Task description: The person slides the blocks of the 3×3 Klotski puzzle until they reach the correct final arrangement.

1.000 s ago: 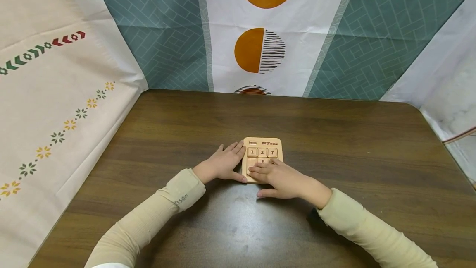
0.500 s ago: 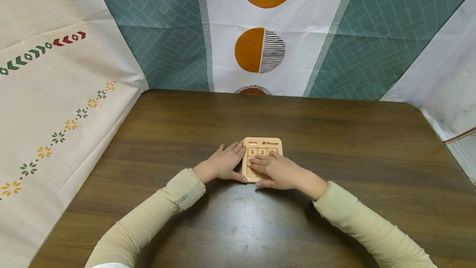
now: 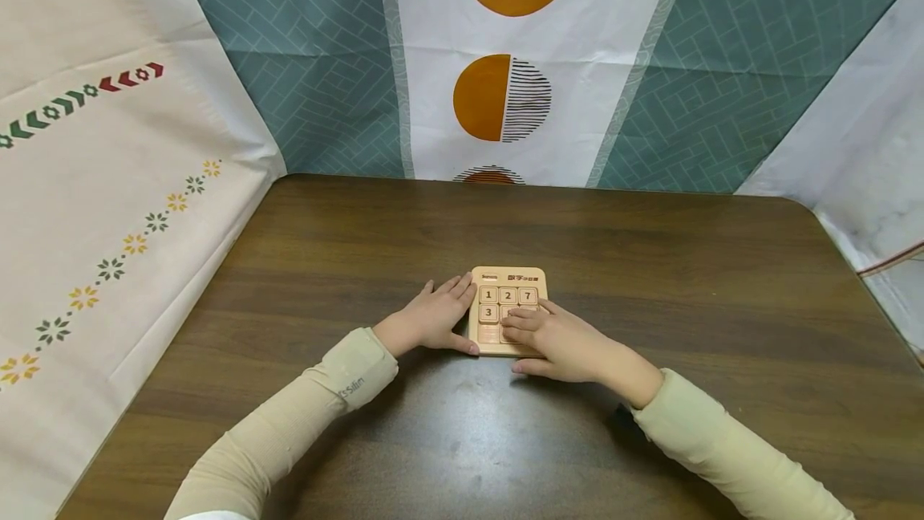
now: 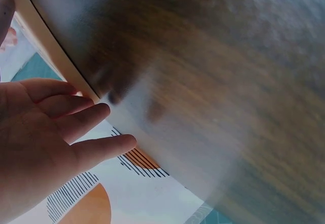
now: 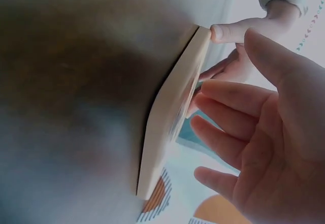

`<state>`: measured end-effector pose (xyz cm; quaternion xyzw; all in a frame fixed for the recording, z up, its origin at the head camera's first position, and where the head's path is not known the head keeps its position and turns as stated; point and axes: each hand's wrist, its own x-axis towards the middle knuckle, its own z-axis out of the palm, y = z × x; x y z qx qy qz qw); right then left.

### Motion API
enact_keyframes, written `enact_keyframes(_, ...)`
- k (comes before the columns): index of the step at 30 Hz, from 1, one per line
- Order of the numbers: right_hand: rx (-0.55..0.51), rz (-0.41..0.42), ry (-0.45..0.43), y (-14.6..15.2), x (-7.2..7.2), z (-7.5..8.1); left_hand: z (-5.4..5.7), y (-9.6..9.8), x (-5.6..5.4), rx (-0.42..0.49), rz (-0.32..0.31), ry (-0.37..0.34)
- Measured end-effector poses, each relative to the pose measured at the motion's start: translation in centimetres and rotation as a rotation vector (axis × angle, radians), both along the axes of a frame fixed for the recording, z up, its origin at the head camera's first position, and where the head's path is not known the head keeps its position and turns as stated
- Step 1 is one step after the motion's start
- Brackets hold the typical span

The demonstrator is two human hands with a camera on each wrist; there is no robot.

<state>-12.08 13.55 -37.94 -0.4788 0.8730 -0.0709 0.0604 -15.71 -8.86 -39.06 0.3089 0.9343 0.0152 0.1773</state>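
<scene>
A light wooden number slide puzzle (image 3: 500, 272) lies flat on the table, its top row of tiles reading 1, 2, 7. Below the 1 sits the 3 tile (image 3: 488, 313), and beneath that is a bare slot (image 3: 488, 334). My left hand (image 3: 436, 317) steadies the board's left side with straight fingers, thumb at its lower left corner. Over the lower right tiles my right hand (image 3: 566, 346) extends its fingers, hiding those numbers. The right wrist view shows that hand (image 5: 274, 137) loosely spread beside the board's edge (image 5: 162, 117); fingertip contact cannot be told.
The dark wood table (image 3: 346, 239) extends all around the puzzle. Behind it hangs a patterned cloth (image 3: 325, 62) in green and white with orange circles. A pale embroidered cloth (image 3: 108, 199) slopes along the left side.
My right hand shifts up over the tiles, then back to the right and down, uncovering the 7 and the 3. The bottom left slot now shows bare. My left hand stays put.
</scene>
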Motion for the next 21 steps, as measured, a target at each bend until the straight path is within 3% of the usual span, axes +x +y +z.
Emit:
enact_keyframes(7,-0.009,0.009,-0.015,0.4,0.9,-0.3,0.1,0.0,0.0,-0.009,0.003,0.001)
enact_keyframes(21,0.021,0.008,-0.001,-1.2,1.2,-0.5,0.1,0.0,0.0,0.015,-0.001,0.003)
